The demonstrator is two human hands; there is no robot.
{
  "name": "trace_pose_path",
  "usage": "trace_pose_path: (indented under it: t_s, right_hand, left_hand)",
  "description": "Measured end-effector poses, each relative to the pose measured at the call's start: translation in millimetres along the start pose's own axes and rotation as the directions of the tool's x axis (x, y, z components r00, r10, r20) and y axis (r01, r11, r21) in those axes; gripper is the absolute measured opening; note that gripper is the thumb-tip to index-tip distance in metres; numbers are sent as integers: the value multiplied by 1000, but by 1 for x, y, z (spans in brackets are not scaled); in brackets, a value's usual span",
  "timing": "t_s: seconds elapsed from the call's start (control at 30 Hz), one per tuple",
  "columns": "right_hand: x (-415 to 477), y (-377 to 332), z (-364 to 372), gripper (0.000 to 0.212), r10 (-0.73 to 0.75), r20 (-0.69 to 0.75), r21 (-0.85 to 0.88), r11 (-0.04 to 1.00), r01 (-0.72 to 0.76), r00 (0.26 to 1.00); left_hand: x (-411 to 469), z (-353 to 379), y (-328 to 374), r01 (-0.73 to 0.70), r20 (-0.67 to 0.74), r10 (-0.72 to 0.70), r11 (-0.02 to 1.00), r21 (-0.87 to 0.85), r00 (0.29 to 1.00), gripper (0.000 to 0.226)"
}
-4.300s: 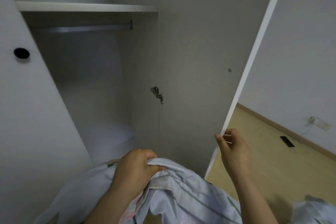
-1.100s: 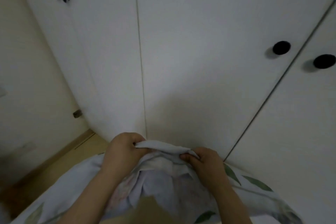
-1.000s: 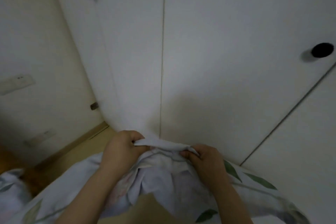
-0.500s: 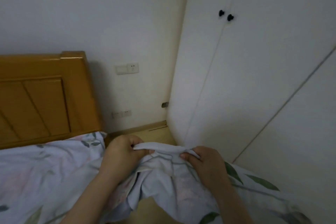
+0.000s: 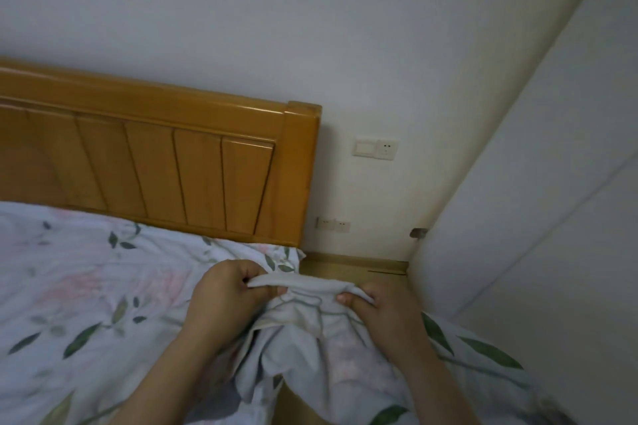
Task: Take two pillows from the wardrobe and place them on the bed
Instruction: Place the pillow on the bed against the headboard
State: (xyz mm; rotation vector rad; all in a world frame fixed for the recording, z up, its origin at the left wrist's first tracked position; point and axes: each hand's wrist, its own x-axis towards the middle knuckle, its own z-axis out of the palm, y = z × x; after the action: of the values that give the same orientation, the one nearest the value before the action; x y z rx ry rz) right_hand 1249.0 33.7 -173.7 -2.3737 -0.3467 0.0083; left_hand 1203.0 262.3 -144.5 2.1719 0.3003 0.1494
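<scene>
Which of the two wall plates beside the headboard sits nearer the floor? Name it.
The low socket plate, level with the bottom of the headboard. The other, a switch-and-socket plate, is mounted higher and farther right.

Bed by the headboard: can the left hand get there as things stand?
Probably yes. The left hand is above the bed, with nothing visible between it and the headboard. But it and the right hand both grip the pillow, which would come along.
</scene>
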Motion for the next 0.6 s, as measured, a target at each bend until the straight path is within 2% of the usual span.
trace_pose_path:
  t_s: [0.33, 0.47, 0.6]
  right_hand:
    - [95, -30, 61, 47, -162, 215, 25, 987, 160, 963]
    - [152, -26, 83, 62, -192, 293, 45, 981, 186, 937]
    - [207, -25, 91, 50, -224, 377, 86, 975, 206, 899]
  left_hand:
    - [35, -39, -45, 213, -162, -208, 977, 9, 965, 28]
    - [69, -39, -50, 279, -225, -274, 960, -7, 935, 28]
    - [108, -36, -49, 353, -277, -336, 936, 11, 900, 24]
